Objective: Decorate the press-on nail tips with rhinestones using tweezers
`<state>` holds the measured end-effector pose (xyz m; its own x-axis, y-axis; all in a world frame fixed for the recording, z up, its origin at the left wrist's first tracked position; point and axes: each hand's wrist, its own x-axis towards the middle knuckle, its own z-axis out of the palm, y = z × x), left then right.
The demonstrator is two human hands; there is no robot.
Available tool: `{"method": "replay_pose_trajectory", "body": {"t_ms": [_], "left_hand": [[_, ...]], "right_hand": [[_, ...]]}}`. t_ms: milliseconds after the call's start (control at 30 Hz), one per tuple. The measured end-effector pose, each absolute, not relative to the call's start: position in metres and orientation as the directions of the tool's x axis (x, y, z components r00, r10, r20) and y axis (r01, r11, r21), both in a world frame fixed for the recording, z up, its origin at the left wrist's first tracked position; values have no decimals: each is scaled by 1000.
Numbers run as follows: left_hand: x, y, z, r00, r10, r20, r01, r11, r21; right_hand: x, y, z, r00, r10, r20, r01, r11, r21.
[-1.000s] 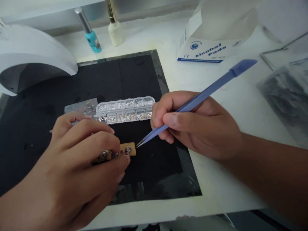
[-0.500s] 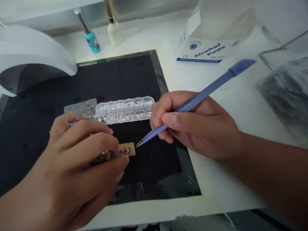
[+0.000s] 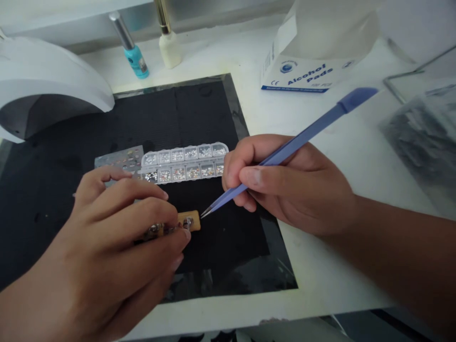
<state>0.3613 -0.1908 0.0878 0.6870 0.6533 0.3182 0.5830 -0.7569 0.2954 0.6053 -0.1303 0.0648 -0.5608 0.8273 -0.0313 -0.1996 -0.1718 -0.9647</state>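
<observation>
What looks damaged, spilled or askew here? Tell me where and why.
A rough, discolored patch breaks the otherwise smooth front edge of the white table; it looks chipped or worn. A tiny pale speck also lies on the black mat, away from the clear gem case, perhaps a stray stone.

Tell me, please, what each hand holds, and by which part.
Right hand: slim violet-blue metal tweezers, nearer the tips. Left hand: narrow yellowish-brown bar, near its visible right end.
</observation>
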Motion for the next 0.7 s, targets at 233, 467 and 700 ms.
{"method": "replay_pose_trajectory", "body": {"t_ms": [233, 467, 700], "left_hand": [[359, -194, 89, 677, 671, 302, 593, -741, 316], [358, -194, 86, 672, 668, 319, 594, -744, 307], [358, -197, 89, 622, 722, 304, 644, -692, 327]], "right_hand": [[605, -131, 65, -555, 832, -28, -207, -170, -963], [604, -131, 66, -551, 834, -34, -199, -172, -965], [604, -132, 66, -544, 838, -41, -196, -174, -965]]}}
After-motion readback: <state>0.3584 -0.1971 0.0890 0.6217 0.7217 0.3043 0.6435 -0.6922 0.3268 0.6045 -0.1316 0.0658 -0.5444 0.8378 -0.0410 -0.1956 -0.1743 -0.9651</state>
